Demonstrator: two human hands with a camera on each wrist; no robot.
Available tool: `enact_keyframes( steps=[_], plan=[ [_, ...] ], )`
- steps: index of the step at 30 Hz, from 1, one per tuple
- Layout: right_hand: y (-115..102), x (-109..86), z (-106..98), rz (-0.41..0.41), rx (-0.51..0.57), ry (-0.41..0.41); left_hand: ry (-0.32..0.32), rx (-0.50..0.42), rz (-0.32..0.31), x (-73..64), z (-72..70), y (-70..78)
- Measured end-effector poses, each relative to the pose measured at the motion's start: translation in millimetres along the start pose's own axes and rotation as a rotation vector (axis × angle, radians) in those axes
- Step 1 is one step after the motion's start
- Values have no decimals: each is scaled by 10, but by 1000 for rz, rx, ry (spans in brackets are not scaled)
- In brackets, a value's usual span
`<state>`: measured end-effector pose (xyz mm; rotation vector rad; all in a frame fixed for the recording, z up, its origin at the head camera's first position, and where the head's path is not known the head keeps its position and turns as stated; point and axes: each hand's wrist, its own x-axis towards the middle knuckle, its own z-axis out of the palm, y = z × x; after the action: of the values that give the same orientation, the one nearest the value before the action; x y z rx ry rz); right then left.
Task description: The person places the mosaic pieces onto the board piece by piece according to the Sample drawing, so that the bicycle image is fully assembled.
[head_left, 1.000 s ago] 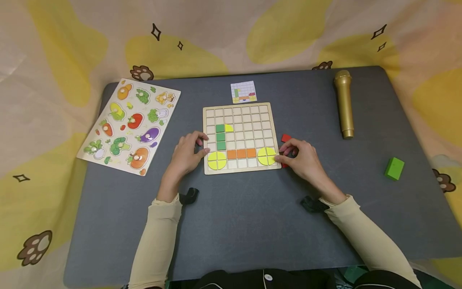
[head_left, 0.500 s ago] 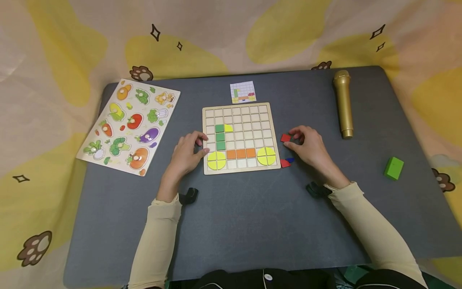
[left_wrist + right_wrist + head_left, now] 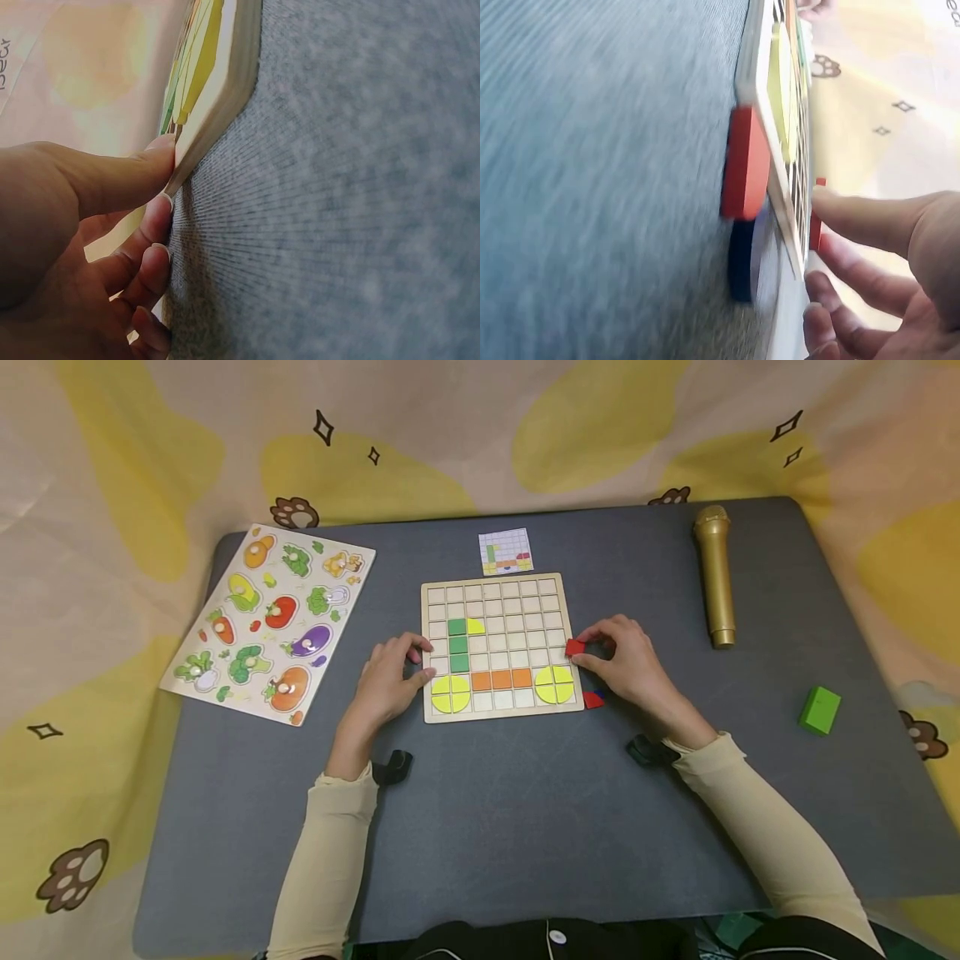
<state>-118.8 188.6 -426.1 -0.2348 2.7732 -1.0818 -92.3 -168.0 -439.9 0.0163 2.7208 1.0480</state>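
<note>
A wooden grid board [image 3: 513,604] lies mid-table with green squares [image 3: 458,645], orange squares [image 3: 502,679] and yellow quarter-circles [image 3: 451,693] in its cells. My left hand [image 3: 388,672] touches the board's left edge; in the left wrist view its thumb [image 3: 154,161] presses the rim. Between thumb and fingers my right hand [image 3: 626,656] pinches a red square tile [image 3: 574,647] over the right rim. Below that hand, against the board's right edge, lie a red curved-edge tile [image 3: 593,700] and a blue tile [image 3: 744,259], the latter mostly hidden in the head view.
Behind the board lies a small pattern card [image 3: 506,552]. A vegetable puzzle board [image 3: 270,627] is at the left. To the right are a gold microphone [image 3: 716,577] and a green block [image 3: 820,710]. A patterned cloth [image 3: 450,435] rises behind the table.
My right hand moved from the lower right corner of the board to the red square tile, took it, and carried it left to the rim. My left hand stayed in place.
</note>
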Motion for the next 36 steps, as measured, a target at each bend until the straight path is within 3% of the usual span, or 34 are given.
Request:
enact_keyframes(
  steps=[7,17,23,28,36],
  plan=[
    [-48,34,95,-42,21,-63,-2,-1,2,-1,16,3],
    [-52,15,106,-36,33,-60,-1,-1,-3,4,27,6],
    [5,-156,1,-32,24,-46,-4,0,3,8,22,1],
    [103,-359,-70,-21,-22,-88,-3,0,2,-1,7,1],
    [201,-535,-34,-63,-44,-124,-5,-2,0,-12,-6,13]
  ],
)
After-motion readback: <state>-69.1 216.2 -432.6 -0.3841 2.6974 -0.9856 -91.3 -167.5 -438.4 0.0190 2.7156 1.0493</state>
